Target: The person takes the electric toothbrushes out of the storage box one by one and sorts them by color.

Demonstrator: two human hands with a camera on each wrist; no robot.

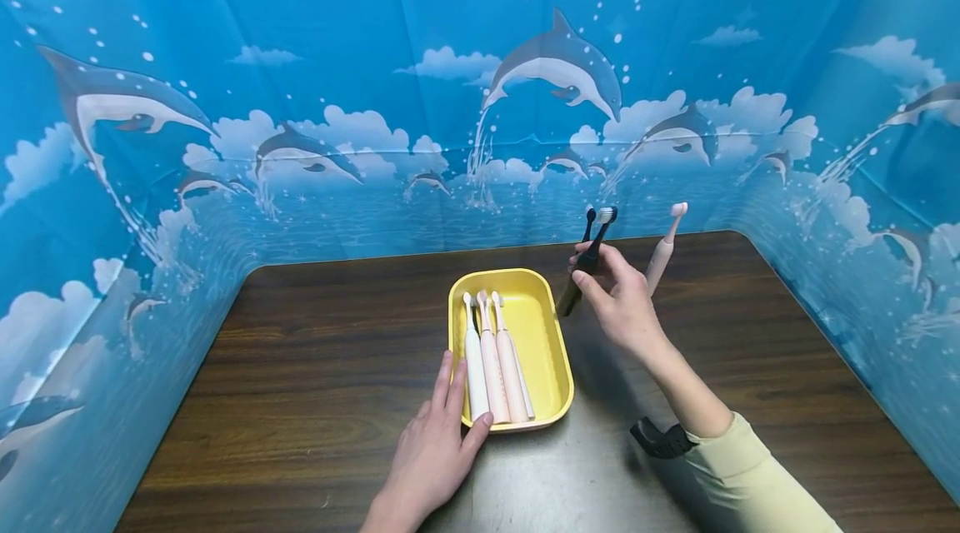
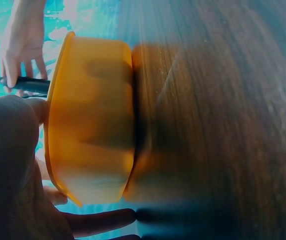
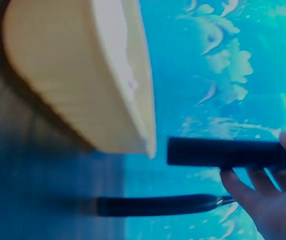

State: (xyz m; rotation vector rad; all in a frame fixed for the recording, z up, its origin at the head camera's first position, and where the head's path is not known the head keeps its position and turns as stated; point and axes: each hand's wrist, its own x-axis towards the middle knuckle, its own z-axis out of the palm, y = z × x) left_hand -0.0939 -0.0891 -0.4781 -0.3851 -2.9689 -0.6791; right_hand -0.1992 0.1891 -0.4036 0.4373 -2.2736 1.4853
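My right hand [image 1: 622, 296] pinches a black electric toothbrush [image 1: 591, 256] just beyond the right rim of a yellow tray [image 1: 546, 333]. Its bristles point up and the handle slants down toward the tray. In the right wrist view the handle's blunt end [image 3: 197, 152] is near the tray wall. A second black toothbrush [image 3: 157, 205] stands upright on the table close by; in the head view its head [image 1: 590, 216] shows behind the held one. My left hand [image 1: 435, 445] rests at the tray's front left corner with fingers straight. Several white and pink toothbrushes [image 1: 491, 366] lie side by side inside the tray.
A pale pink toothbrush [image 1: 660, 260] stands upright on the dark wood table [image 1: 322, 375], right of the black ones and partly behind my right hand. Blue dolphin-print sheeting [image 1: 360, 100] walls in the back and both sides. A black band [image 1: 662, 439] circles my right wrist.
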